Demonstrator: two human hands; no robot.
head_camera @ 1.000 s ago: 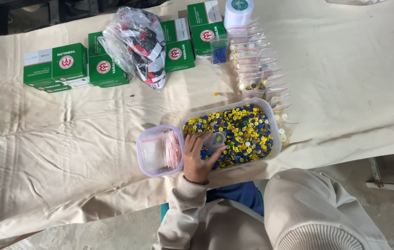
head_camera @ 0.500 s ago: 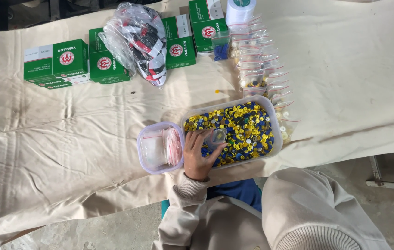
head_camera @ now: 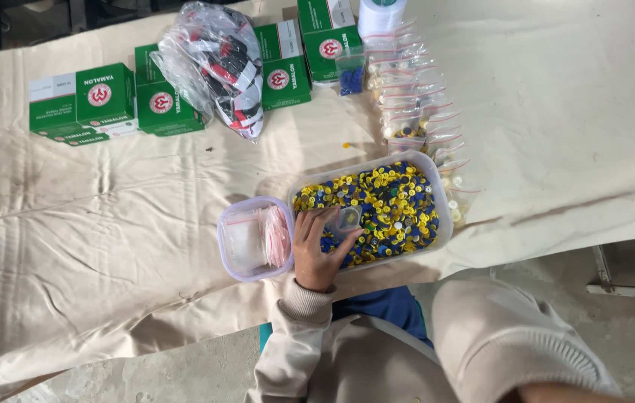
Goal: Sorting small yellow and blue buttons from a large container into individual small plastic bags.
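**Caller:** Grip first, then: our left hand [head_camera: 316, 250] is down in the clear plastic tub [head_camera: 442, 195], thumb and fingers pinching a small clear zip bag [head_camera: 348, 219] that lies on top of the caps. We see the bag's mouth turned up and away from the wrist.

**Partner:** And the tub is heaped with little bottle caps [head_camera: 395, 203], mostly yellow and blue, a few white and green mixed in. What about our right hand?

**Caller:** We can't see it at all. Only a beige sleeve [head_camera: 496, 336] fills the lower right of the view, so its grip is out of sight.

**Partner:** Just left of the tub, touching it, we've got a smaller clear container [head_camera: 237, 265] holding a stack of flat zip bags with red seal strips [head_camera: 276, 235].

**Caller:** Behind the tub, a spill of small zip bags [head_camera: 414, 112] runs up the cloth-covered desk [head_camera: 108, 224], some with caps inside. One lone yellow cap [head_camera: 346, 145] sits on the cloth between them and the boxes.

**Partner:** At the far edge we count green and white cartons [head_camera: 82, 104] in a row, with a clear sack of red, white and black pieces [head_camera: 217, 63] lying across them, and a white roll [head_camera: 381, 13] at the top.
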